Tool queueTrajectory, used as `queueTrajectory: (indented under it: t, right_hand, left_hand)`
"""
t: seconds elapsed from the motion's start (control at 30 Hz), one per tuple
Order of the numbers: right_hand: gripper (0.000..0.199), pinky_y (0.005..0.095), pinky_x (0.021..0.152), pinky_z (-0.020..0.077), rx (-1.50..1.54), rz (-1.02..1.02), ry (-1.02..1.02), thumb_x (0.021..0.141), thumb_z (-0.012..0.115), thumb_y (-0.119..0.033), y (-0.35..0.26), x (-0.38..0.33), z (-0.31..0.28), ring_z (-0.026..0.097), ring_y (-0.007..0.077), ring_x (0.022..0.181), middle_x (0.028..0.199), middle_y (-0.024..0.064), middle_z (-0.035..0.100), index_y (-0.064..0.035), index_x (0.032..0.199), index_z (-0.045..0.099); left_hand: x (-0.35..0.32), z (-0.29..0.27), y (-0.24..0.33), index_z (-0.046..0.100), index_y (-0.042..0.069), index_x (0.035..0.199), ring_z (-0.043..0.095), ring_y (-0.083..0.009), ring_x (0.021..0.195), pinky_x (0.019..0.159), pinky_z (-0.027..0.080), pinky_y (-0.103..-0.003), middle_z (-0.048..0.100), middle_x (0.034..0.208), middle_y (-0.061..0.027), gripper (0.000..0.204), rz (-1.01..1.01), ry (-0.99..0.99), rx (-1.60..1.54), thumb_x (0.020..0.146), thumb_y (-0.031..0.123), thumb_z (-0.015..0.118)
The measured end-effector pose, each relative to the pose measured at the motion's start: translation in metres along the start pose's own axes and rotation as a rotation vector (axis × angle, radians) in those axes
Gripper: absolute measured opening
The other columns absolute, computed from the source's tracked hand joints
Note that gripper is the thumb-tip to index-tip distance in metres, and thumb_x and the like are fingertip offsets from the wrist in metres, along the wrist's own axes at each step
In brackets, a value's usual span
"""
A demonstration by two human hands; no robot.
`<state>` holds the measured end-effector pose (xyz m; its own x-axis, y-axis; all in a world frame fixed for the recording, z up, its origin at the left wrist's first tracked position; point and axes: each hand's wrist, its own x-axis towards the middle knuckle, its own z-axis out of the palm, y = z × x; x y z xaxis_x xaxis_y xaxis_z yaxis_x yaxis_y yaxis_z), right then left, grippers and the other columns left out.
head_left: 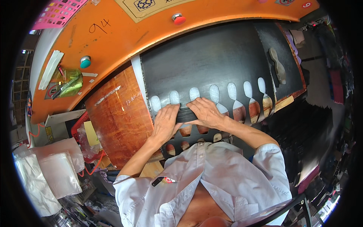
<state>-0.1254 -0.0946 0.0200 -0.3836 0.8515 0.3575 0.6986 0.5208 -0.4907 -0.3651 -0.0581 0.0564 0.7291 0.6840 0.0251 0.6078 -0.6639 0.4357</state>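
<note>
The black sheet looks like matt rubber or foam, faintly streaked, with clean-edged sole-shaped holes. The stack of cutouts under the left hand and right hand shows thin, dull black layers. The block beneath is reddish wood, worn and scratched, with a slight sheen. The machine housing is orange painted metal, scuffed and smudged. The bags are clear, crinkled plastic film. The basket is pink moulded plastic.
</note>
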Motion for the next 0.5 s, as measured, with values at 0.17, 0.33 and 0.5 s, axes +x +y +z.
queueTrajectory:
  t: [0.17,0.33,0.5]
  right_hand:
    - [0.066,0.0406,0.088,0.0534,0.057,-0.018,0.025,0.080,0.083,-0.052,0.000,0.002,-0.003,0.065,0.0288,0.098,0.105,0.0135,0.067,0.0010,0.114,0.066]
    - [0.063,0.0386,0.086,0.0530,-0.072,0.003,-0.121,0.075,0.086,-0.042,-0.020,0.011,-0.015,0.065,0.0287,0.098,0.105,0.0140,0.068,0.0020,0.116,0.065]
    - [0.062,0.0392,0.086,0.0535,-0.137,-0.144,-0.253,0.076,0.084,-0.031,-0.045,0.043,0.004,0.067,0.0292,0.101,0.109,0.0160,0.070,0.0053,0.122,0.064]
  left_hand:
    - [-0.027,-0.007,-0.016,0.055,-0.001,0.137,0.058,-0.0393,0.114,0.099,0.049,-0.049,0.061,0.125,-0.0196,0.064,-0.053,0.021,-0.030,0.082,0.016,0.084]
    - [-0.036,0.003,-0.017,0.054,-0.002,0.137,0.057,-0.0397,0.115,0.100,0.047,-0.049,0.060,0.128,-0.0204,0.065,-0.046,0.038,-0.011,0.081,0.014,0.083]
    - [-0.038,0.010,-0.022,0.049,-0.003,0.143,0.056,-0.0403,0.117,0.102,0.047,-0.049,0.059,0.129,-0.0218,0.075,-0.042,0.065,-0.069,0.079,0.010,0.084]
